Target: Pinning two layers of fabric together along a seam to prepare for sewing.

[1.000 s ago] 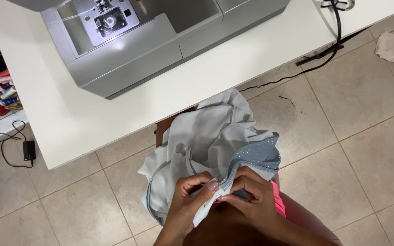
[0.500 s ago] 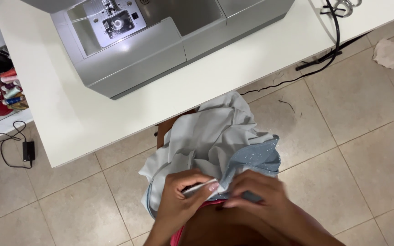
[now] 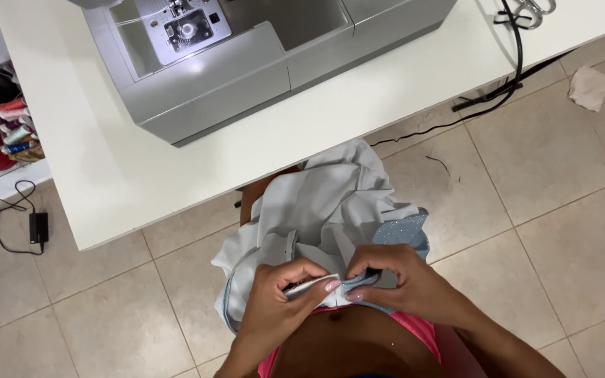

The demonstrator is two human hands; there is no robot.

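Observation:
A pale grey-blue garment [image 3: 320,203] lies bunched on my lap, with a sparkly blue denim-like part [image 3: 402,229] at its right side. My left hand [image 3: 280,294] pinches a slim silvery tool [image 3: 306,285] against the fabric's near edge. My right hand [image 3: 395,274] grips that same edge just to the right, fingertips almost touching the left hand's. Both hands are closed over the cloth near my waist.
A grey sewing machine [image 3: 246,63] sits on the white table [image 3: 92,161] ahead of me. Black cables [image 3: 505,84] trail off the table's right side to the tiled floor. A fabric scrap [image 3: 588,87] lies at far right; thread spools [image 3: 12,133] and a power adapter [image 3: 38,227] at left.
My hands have shifted slightly along the fabric edge, the left now pinching the silvery tool closer to the right hand. The view has tilted a little toward the machine.

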